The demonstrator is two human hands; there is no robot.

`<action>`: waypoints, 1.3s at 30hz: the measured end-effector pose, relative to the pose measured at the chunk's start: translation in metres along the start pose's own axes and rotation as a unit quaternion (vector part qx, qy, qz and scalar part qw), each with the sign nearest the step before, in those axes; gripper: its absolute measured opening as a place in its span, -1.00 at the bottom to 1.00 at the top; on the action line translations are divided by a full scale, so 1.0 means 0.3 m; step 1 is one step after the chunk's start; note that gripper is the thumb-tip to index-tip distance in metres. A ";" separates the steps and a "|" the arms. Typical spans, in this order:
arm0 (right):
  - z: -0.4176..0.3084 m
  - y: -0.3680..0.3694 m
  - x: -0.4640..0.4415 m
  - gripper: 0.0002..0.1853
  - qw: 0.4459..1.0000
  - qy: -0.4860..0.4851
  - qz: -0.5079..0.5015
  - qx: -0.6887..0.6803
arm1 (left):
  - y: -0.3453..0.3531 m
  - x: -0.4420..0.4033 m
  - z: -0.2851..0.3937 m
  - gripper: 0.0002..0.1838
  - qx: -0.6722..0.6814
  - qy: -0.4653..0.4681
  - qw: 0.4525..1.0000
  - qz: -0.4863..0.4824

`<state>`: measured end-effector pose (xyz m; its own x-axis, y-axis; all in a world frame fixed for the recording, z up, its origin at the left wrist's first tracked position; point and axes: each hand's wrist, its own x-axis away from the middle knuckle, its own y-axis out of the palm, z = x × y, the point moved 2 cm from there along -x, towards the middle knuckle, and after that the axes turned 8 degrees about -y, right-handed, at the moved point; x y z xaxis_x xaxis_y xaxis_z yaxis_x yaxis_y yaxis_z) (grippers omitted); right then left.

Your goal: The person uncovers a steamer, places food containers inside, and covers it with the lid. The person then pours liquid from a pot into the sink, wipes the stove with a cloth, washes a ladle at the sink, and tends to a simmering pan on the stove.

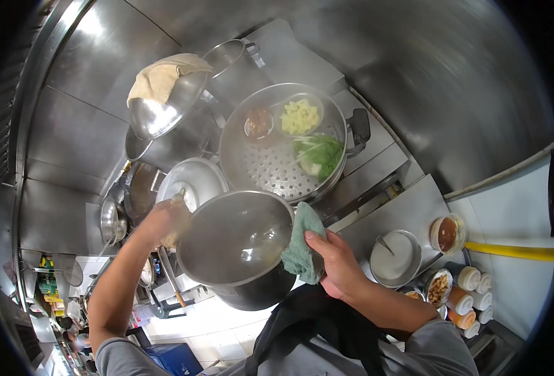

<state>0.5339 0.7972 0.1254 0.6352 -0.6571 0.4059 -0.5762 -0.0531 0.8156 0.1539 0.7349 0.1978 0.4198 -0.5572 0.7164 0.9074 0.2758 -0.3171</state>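
A deep metal pot (236, 235) is held up in front of my body, tilted so its inside shows. My right hand (339, 260) is closed on a folded green cloth (303, 243) pressed against the pot's right rim. On the opposite side, my left hand (164, 220), slightly blurred, grips the pot with a beige cloth partly visible under the fingers. Just beyond stands a wide steamer (270, 166) with a perforated base. Inside it are pale yellow chopped pieces (300, 117), green leafy vegetables (319, 155) and a small dish of reddish-brown bits (258, 123).
Left of the steamer, a shiny metal lid (170, 106) carries a beige cloth (164, 75). A light metal bowl (195, 178) sits behind my left hand. To the right are a saucepan of white liquid (396, 258), a jar of brown sauce (447, 234) and several bottles (468, 276).
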 end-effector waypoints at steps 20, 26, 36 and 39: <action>-0.087 0.035 -0.240 -0.73 0.999 0.029 -0.014 -0.035 | -0.088 -0.185 0.021 -0.74 -0.095 -0.021 0.994 -0.054; -0.085 0.022 -0.282 -0.71 0.998 0.029 0.014 -0.050 | -0.073 -0.234 0.059 -0.79 0.031 -0.155 0.987 -0.005; -0.094 0.006 -0.310 -0.70 0.997 0.044 0.029 -0.057 | -0.048 -0.288 0.135 -0.82 -0.027 -0.226 0.974 0.004; -0.097 0.007 -0.313 -0.70 0.996 0.043 0.030 -0.070 | -0.057 -0.301 0.150 -0.80 -0.056 -0.241 0.969 0.016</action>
<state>0.4880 0.8806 0.1011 0.6469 -0.5886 0.4848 -0.5414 0.0931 0.8356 0.0997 0.8158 0.1664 0.4135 -0.1111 0.9037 0.9021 0.1844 -0.3901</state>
